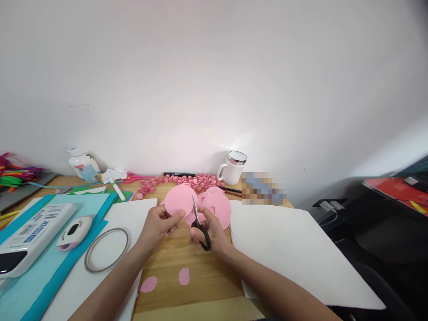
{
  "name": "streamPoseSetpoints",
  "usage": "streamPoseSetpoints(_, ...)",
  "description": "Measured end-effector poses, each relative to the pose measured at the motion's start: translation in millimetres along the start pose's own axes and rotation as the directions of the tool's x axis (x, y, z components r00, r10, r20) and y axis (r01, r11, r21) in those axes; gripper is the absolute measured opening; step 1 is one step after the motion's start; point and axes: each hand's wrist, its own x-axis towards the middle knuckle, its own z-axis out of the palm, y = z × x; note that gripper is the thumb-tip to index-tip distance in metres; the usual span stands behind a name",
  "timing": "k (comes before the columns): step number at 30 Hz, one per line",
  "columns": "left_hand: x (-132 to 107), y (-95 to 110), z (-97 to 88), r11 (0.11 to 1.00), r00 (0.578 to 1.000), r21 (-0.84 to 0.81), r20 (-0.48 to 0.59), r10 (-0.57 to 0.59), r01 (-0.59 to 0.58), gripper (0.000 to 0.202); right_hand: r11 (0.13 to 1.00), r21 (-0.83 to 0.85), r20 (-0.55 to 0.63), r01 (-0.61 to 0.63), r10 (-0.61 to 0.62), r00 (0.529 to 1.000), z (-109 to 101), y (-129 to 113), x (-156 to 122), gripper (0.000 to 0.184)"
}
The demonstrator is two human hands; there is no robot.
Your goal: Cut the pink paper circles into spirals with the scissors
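My left hand pinches a round pink paper disc by its lower edge and holds it upright over the wooden desk. My right hand grips black-handled scissors, fingers through the loops, blades pointing up against the disc's right edge. Just behind my hands lies a stack of more pink paper circles. Two small pink oval scraps lie on the desk nearer to me.
Small pink paper roses line the desk's back edge beside a white mug. White sheets lie right and left, a tape ring, blue paper, a white case and a bottle at left.
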Motion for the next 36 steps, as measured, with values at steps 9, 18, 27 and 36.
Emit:
streamPoseSetpoints(9,0,1,1.4,0.990,0.999,-0.141,0.052,0.000,0.008,0.027,1.000,0.023,0.037,-0.008,0.007,0.999,3,-2,-2,0.050)
streamPoseSetpoints(18,-2,-5,1.8,1.000,0.998,-0.018,0.056,-0.008,0.009,0.032,0.991,0.133,0.015,0.026,-0.028,0.999,2,-11,-1,0.062)
streamPoseSetpoints(27,-1,-6,1.5,1.000,0.998,-0.013,0.055,0.002,-0.001,0.033,0.990,0.132,0.007,0.047,-0.049,0.999,2,-11,-1,0.061)
streamPoseSetpoints(36,-2,-3,1.1,0.999,0.998,-0.036,0.055,0.027,-0.025,0.031,0.998,0.065,-0.017,0.021,-0.020,1.000,1,-9,-1,0.051)
